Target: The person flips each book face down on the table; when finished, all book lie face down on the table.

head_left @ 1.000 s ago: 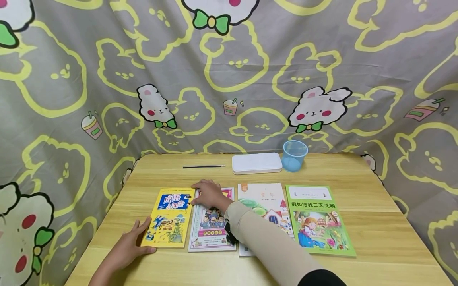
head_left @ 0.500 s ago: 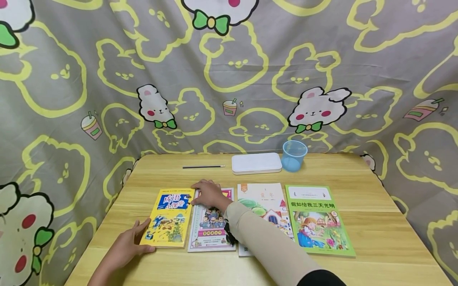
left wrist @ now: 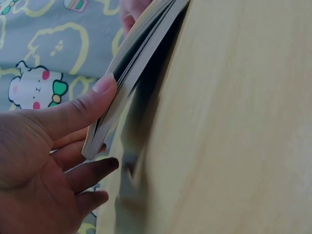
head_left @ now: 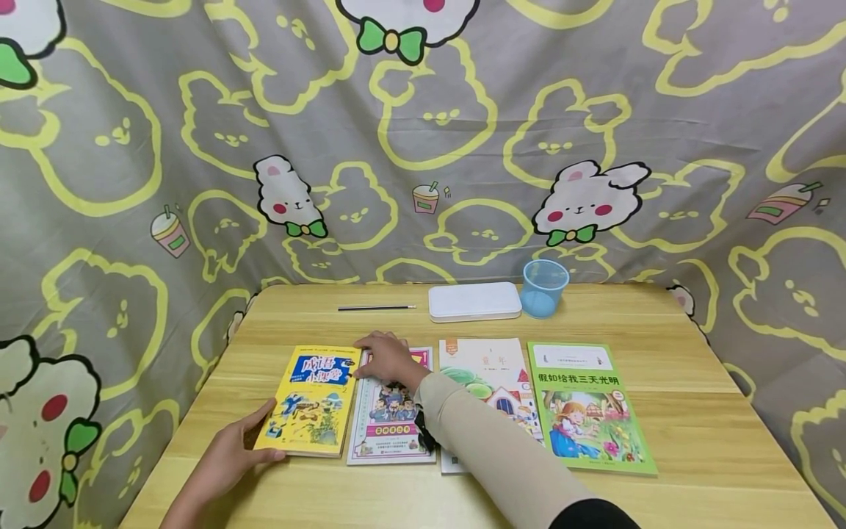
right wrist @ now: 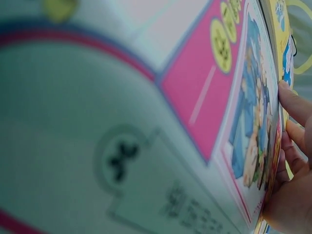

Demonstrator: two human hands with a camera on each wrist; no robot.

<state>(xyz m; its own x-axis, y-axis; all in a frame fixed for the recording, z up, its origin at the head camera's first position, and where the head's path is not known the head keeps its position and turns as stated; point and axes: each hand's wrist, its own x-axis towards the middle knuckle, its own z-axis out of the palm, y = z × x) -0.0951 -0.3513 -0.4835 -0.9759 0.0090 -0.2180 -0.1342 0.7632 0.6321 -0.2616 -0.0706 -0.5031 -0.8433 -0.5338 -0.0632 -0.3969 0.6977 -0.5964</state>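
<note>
A yellow book (head_left: pixel 311 411) with a blue title panel lies leftmost in a row of books, its left side tilted up off the table. My left hand (head_left: pixel 228 455) grips its lower left corner; in the left wrist view the thumb (left wrist: pixel 104 84) lies on the book's edge and the other fingers reach beneath. At the upper right corner my right hand (head_left: pixel 390 360) holds the book between thumb and fingers. That hand and its sleeve pass over a pink-and-white comic-style book (head_left: pixel 390 448) and a white book (head_left: pixel 485 353), hiding parts of both.
A green book (head_left: pixel 595 411) ends the row on the right. Behind the books are a black pencil (head_left: pixel 377 308), a white pencil case (head_left: pixel 474 301) and a blue translucent cup (head_left: pixel 544 290). The wooden table (head_left: pixel 700 441) meets a patterned grey curtain (head_left: pixel 456 242) at the back.
The yellow book's left side has risen and shifted slightly left with my left hand, whose fingers have gone further under it. My right hand has stayed at the upper right corner.
</note>
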